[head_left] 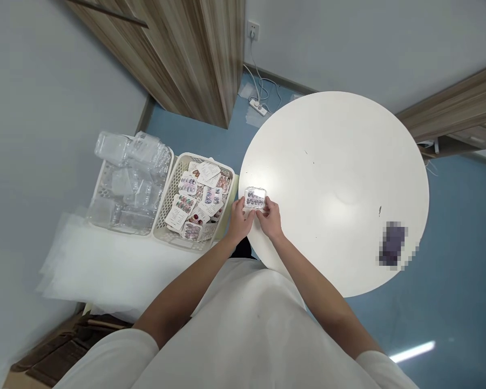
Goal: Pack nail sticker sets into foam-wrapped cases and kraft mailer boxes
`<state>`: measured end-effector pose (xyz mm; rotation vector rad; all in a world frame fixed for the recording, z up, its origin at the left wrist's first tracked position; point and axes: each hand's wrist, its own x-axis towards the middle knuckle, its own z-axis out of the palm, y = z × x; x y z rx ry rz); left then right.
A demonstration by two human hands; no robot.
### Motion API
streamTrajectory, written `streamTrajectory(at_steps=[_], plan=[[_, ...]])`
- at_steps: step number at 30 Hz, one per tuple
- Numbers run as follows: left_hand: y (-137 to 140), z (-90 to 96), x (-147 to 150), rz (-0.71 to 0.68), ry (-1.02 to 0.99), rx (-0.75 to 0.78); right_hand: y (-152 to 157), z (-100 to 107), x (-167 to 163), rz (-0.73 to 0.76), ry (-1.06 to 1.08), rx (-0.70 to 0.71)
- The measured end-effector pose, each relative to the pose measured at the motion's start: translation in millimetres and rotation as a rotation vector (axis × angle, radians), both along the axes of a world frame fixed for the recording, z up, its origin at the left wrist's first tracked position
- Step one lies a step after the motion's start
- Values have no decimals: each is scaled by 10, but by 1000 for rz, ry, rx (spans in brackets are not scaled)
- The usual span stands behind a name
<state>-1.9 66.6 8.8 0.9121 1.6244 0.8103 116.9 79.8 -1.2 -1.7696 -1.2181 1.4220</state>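
Note:
Between my two hands is a small clear plastic box [255,198] with a set of dark, shiny press-on nails inside. My left hand [240,220] grips its left side and my right hand [269,217] its right side, over the near left edge of the round white table [332,146]. To the left of my left hand stands a white basket [182,243] filled with nail cards [213,195] in several colours. Whether the box's lid is fully closed is too small to tell.
A second basket [168,173] further left is heaped with clear empty plastic boxes [140,178]. Translucent white sheets [105,270] lie in front of it. A pixelated dark object [392,244] rests at the table's right. A power strip [258,107] with cables is on the floor behind.

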Motion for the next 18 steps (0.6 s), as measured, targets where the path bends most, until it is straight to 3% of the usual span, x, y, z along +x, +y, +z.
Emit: streamTrajectory(at_steps=[9, 18], plan=[[-13, -23, 1, -2, -20, 24, -4, 0, -15, 17, -76, 25], [-61, -130, 36, -67, 131, 78, -14, 12, 5, 94, -131, 24]])
